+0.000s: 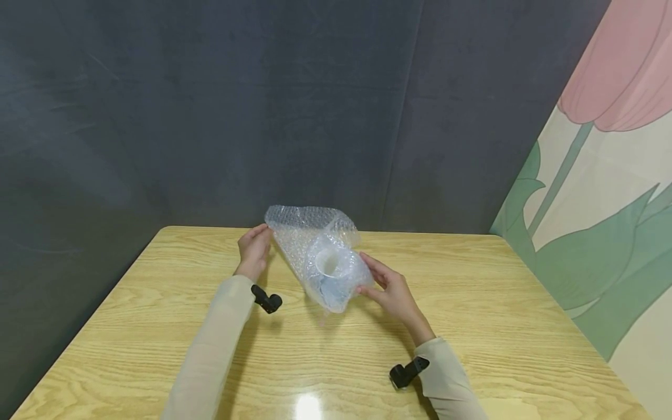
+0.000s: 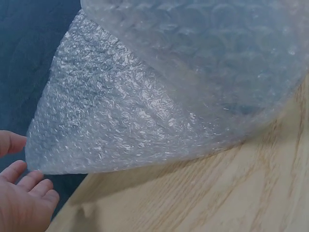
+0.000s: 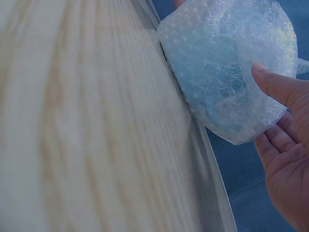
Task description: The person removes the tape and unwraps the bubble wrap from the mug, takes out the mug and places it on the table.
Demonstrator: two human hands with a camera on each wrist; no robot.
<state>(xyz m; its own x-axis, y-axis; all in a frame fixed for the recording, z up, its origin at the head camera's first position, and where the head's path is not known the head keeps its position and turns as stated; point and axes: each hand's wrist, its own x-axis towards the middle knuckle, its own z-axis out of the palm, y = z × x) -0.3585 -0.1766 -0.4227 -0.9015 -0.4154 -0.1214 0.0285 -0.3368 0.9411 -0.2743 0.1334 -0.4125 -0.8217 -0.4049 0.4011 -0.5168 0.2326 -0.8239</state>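
Clear bubble wrap [image 1: 294, 239] is wound around a pale blue object with a round white rim [image 1: 328, 262]. What kind of thing it is cannot be told through the layers. A loose flap of the wrap spreads toward the far left. At that flap's outer corner, my left hand [image 1: 254, 251] holds the edge between thumb and fingertips [image 2: 31, 179]. On the right side of the bundle, my right hand [image 1: 391, 291] grips it, thumb on the near face and the other fingers beneath and behind. In the right wrist view, blue shows through the bubble wrap [image 3: 227, 72].
The bundle is over the far part of a light wood-grain table [image 1: 462, 291]. A dark curtain [image 1: 262, 116] hangs beyond the back edge. At the right is a wall with a painted tulip [image 1: 619, 70]. Each wrist wears a small black camera [image 1: 268, 299].
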